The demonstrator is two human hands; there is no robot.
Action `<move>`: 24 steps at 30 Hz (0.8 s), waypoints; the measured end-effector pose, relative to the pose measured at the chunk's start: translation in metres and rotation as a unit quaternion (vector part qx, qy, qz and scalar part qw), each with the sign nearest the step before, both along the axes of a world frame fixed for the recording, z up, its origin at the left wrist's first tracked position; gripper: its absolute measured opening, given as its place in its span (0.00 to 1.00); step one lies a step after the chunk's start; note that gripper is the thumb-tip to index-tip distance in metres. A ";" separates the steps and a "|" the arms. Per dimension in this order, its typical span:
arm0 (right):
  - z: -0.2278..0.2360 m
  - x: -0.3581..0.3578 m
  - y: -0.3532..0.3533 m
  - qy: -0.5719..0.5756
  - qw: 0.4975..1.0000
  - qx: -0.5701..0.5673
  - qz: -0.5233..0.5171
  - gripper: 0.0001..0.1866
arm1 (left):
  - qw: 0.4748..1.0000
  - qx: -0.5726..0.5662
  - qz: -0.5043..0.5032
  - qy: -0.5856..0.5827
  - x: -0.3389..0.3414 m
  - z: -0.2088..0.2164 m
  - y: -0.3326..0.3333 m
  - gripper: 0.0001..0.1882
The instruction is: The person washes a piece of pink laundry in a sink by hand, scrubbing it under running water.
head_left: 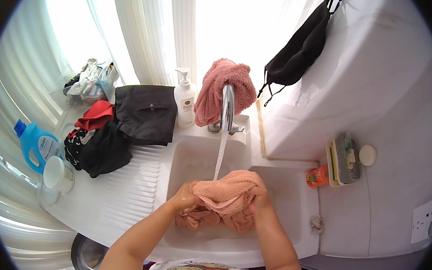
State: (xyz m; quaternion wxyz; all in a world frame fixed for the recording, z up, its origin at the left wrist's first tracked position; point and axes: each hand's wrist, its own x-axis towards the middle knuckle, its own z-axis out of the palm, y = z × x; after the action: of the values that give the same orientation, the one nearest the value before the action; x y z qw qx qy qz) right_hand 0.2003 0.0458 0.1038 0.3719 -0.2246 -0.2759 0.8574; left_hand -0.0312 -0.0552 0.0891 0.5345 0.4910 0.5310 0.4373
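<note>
"Two hands, but how does each grip stand?"

"The left hand [184, 197] pinches the left side of a peach, waffle-textured cloth [229, 189]; the right hand [258, 197] is closed on its right side."

"Why spread it so?"

"Likely to present it to the clear stream of water [221, 157] just behind. Its lower folds hang inside the white, rectangular sink basin [289, 205], presumably to catch drips."

"And past the basin's back edge?"

"A rose, fluffy cloth [208, 105] drapes the curved chrome tap [228, 105], perhaps parked within reach. Left of that, at the worktop's back edge, a white plastic pump bottle [186, 106] stands upright, seemingly handy too."
</note>
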 end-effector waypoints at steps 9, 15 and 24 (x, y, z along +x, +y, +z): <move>-0.030 -0.070 -0.056 -0.449 0.779 0.420 -0.119 0.46 | 0.814 -0.154 0.151 -0.539 -0.002 -0.047 -0.006 0.30; -0.012 -0.082 -0.069 -0.364 0.816 0.444 -0.063 0.44 | 0.885 -0.160 0.209 -0.384 0.020 -0.006 -0.003 0.26; -0.031 -0.072 -0.073 -0.404 0.702 0.562 -0.169 0.10 | 0.938 -0.159 0.274 -0.144 0.028 -0.048 -0.006 0.13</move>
State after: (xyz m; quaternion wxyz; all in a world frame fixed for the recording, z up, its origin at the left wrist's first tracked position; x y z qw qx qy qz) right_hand 0.1288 -0.0272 0.0727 0.4202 -0.3416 -0.7879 0.2932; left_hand -0.0036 -0.0612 0.0407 0.5354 0.1671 0.6250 0.5429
